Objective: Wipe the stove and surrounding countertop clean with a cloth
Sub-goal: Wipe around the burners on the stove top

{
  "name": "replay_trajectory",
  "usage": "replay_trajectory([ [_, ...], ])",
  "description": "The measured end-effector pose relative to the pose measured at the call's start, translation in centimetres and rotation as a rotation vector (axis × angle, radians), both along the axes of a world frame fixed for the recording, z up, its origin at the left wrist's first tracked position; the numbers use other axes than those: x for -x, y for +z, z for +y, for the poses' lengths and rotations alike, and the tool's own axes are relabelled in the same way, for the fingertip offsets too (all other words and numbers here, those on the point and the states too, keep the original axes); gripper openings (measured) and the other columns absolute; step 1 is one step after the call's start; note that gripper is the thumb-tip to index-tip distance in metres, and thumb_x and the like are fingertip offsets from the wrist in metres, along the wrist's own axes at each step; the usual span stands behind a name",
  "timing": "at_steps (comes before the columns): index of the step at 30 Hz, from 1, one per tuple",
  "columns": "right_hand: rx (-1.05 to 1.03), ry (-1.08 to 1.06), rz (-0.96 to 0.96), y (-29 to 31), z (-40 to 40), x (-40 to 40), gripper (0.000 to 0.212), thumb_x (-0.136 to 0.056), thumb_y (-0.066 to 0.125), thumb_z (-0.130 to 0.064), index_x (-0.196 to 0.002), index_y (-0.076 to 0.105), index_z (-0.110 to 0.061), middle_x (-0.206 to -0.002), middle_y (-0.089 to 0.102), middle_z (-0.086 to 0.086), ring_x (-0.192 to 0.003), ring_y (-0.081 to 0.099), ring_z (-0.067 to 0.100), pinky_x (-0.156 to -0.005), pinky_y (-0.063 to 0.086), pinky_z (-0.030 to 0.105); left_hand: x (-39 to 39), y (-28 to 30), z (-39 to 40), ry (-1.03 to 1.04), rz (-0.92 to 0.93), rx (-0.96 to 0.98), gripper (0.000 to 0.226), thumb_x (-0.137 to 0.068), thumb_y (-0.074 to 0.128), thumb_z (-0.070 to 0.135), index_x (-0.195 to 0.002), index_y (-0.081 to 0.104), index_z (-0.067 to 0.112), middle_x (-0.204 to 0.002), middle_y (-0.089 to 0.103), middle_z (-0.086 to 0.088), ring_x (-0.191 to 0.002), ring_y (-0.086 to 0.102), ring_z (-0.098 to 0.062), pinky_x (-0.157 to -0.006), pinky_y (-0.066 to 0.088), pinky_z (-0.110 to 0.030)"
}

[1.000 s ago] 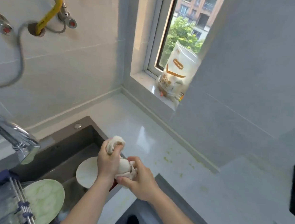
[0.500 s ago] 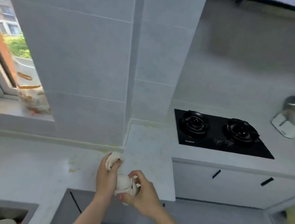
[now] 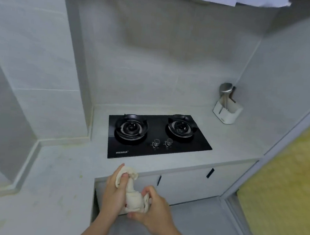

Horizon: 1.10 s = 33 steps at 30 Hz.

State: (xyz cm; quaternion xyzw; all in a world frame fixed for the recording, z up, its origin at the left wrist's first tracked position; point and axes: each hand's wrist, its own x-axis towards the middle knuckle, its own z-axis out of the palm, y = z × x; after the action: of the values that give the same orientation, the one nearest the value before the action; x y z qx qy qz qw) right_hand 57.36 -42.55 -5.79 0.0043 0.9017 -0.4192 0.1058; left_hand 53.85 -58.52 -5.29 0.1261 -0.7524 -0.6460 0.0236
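Before countertop [image 3: 63, 165]: cloth [image 3: 133, 197] (twisted) between hands

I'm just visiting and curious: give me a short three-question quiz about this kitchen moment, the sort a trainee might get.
1. True or false: the cloth is already lying flat on the gas stove.
2. Which hands hold the cloth? A) the left hand only B) the right hand only C) both
3. Fill in: the white utensil holder stands on the countertop to the ____ of the stove.

Key: 1 false: it is bunched between the hands, in front of the counter's edge. 2 C. 3 right, toward the back corner.
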Motion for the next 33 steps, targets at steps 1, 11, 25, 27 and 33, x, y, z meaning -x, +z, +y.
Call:
replay_trajectory([
  [1,-0.006,-0.01,0.0,0.1,0.8,0.4,0.07,-0.049,0.085,-0.068,-0.097,0.044,-0.037,-0.083,0.064,-0.013,-0.067,0.052,0.005,-0.064,0.045,0.026,0.6,0.2,1.1,-0.012,-0.041,-0.02,0.048,-0.092,0.048,0.056,-0.136,0.058,0.041,-0.127,0.064,0.012,-0.119,0.06,-0.008,-0.096,0.043,-0.028],
  [11,-0.062,-0.132,-0.083,-0.7,9.1,12.4,0.067,-0.051,0.079,-0.064,-0.091,0.035,-0.036,-0.083,0.065,-0.008,-0.067,0.054,0.005,-0.067,0.046,0.025,14.7,-1.5,11.1,0.032,-0.269,-0.269,0.029,-0.105,0.049,0.045,-0.126,0.051,0.025,-0.11,0.067,-0.006,-0.091,0.064,-0.022,-0.068,0.052,-0.036],
  [25,-0.323,-0.123,-0.192,-3.4,19.1,31.2,0.047,-0.072,0.073,-0.052,-0.109,0.046,-0.043,-0.114,0.05,-0.022,-0.095,0.053,0.002,-0.083,0.04,0.016,32.4,-9.2,20.7,-0.043,-0.658,-0.433,0.036,-0.103,0.059,0.035,-0.132,0.057,0.014,-0.104,0.067,-0.012,-0.084,0.07,-0.03,-0.056,0.059,-0.038],
  [27,-0.31,-0.136,-0.179,-3.9,20.2,33.2,0.05,-0.07,0.07,-0.055,-0.114,0.052,-0.039,-0.113,0.051,-0.02,-0.095,0.057,0.004,-0.08,0.04,0.016,32.9,-9.0,21.9,-0.082,-0.626,-0.559,0.03,-0.102,0.063,0.029,-0.131,0.06,0.021,-0.118,0.069,-0.013,-0.095,0.073,-0.032,-0.068,0.063,-0.046],
  [33,-0.252,0.012,-0.041,-5.8,24.1,38.8,0.051,-0.067,0.057,-0.065,-0.106,0.055,-0.031,-0.104,0.047,-0.014,-0.092,0.06,0.01,-0.081,0.045,0.024,37.6,-8.5,26.0,0.067,-0.56,-0.608,0.029,-0.098,0.064,0.03,-0.127,0.062,0.032,-0.112,0.076,-0.014,-0.102,0.072,-0.04,-0.072,0.06,-0.049],
])
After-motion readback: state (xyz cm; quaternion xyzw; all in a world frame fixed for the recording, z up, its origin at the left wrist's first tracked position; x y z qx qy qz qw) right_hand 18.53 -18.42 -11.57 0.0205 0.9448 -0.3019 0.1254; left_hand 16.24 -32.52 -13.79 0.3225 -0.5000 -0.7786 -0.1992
